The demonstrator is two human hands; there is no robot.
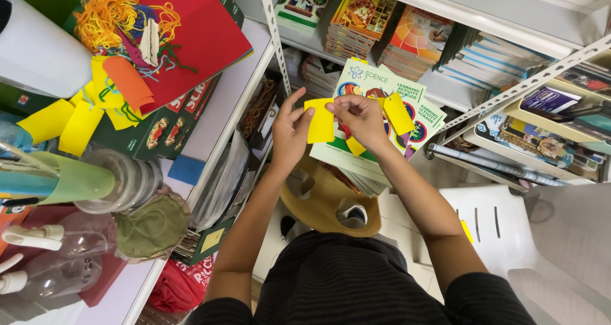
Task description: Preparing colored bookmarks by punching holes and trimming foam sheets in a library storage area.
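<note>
Step in hand: both hands hold up small yellow paper pieces in front of the shelves; it looks like separating or sorting the pieces one from another.
Left hand [289, 134]: its grip pinches the left edge of a yellow paper rectangle [320, 121] between thumb and fingers.
Right hand [361, 118]: its grip pinches the top right corner of the same rectangle, and more yellow strips [398, 113] stick out from under its palm, so it is clenched on these too.
Thing relative to the grip: the rectangle hangs between the two hands, upright, with its lower edge free.
Behind: a green and white booklet [375, 86] lies on a stack just below the hands.
Left side: the tabletop [219, 112] carries more yellow paper pieces [60, 124], a red paper sheet [203, 29] and orange yarn [108, 10], well apart from the hands.
Next move calls for: I judge a light pull, so that only one piece comes off.
</note>
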